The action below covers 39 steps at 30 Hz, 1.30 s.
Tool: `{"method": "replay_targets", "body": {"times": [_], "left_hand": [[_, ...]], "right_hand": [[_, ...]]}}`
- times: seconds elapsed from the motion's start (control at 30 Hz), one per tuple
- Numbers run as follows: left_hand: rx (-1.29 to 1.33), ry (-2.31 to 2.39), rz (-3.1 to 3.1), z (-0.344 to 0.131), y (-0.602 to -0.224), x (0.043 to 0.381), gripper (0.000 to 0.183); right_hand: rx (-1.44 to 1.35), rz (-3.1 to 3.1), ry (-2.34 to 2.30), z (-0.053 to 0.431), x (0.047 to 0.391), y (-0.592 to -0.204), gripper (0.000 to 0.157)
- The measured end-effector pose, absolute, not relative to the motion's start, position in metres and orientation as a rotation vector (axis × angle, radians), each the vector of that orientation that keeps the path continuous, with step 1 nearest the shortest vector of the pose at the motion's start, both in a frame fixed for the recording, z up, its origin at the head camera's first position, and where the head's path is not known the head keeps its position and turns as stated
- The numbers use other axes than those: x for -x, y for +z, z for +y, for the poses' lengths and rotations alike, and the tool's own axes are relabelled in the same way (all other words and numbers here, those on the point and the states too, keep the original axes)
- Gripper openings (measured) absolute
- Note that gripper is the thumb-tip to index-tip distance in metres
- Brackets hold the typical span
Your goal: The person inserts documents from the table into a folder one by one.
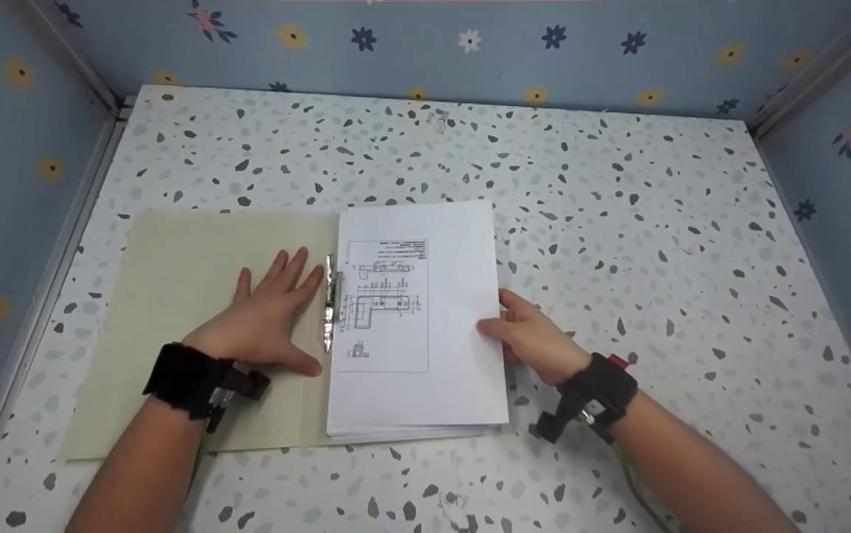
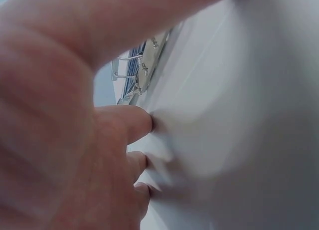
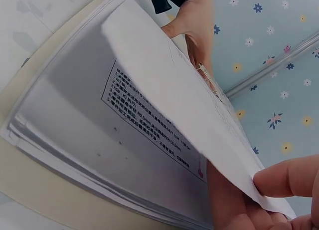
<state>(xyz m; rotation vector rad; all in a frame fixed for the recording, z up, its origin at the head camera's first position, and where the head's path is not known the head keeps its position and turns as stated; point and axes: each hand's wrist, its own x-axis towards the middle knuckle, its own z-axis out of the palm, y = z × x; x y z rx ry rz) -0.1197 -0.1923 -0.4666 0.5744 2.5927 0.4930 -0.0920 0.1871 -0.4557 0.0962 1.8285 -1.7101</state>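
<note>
An open cream folder (image 1: 174,252) lies on the table, with a metal ring clip (image 1: 329,303) along its spine. My left hand (image 1: 266,318) rests spread on the bare inside cover; in the left wrist view its fingertips touch that surface beside the clip (image 2: 144,65). On the right half sits a stack of white sheets, the top one (image 1: 462,259) bearing a technical drawing. My right hand (image 1: 540,337) pinches the right edge of the top sheet between thumb and fingers. In the right wrist view this sheet (image 3: 154,75) is lifted, and a printed page (image 3: 75,105) shows beneath.
The folder lies on a white speckled table (image 1: 618,192). Blue panels with flowers (image 1: 425,52) stand behind it and along both sides. Each wrist wears a black strap with a camera, and a cable (image 1: 636,492) trails from the right one.
</note>
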Motion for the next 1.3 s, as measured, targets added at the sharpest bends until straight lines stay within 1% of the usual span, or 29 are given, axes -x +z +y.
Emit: {"method": "replay_targets", "body": {"times": [0.37, 0.6, 0.93, 1.03, 1.2, 1.3], "left_hand": [[-0.583, 0.477, 2.592, -0.193, -0.466, 0.12, 0.14], [-0.588, 0.5, 2.594, -0.193, -0.467, 0.12, 0.139], [-0.566, 0.495, 2.583, -0.194, -0.469, 0.12, 0.14], [-0.563, 0.484, 2.583, -0.194, -0.469, 0.12, 0.141], [-0.57, 0.483, 2.583, -0.194, -0.468, 0.12, 0.14], [-0.571, 0.483, 2.589, -0.194, -0.468, 0.12, 0.14]], "right_hand": [[-0.123, 1.84, -1.679, 0.188, 0.094, -0.46, 0.058], [-0.089, 1.792, -1.715, 0.185, 0.094, -0.46, 0.053], [-0.087, 1.798, -1.695, 0.185, 0.094, -0.46, 0.053], [-0.086, 1.834, -1.65, 0.188, 0.095, -0.458, 0.054], [-0.044, 1.979, -1.471, 0.202, 0.094, -0.446, 0.067], [0.046, 2.241, -1.285, 0.21, 0.096, -0.434, 0.064]]}}
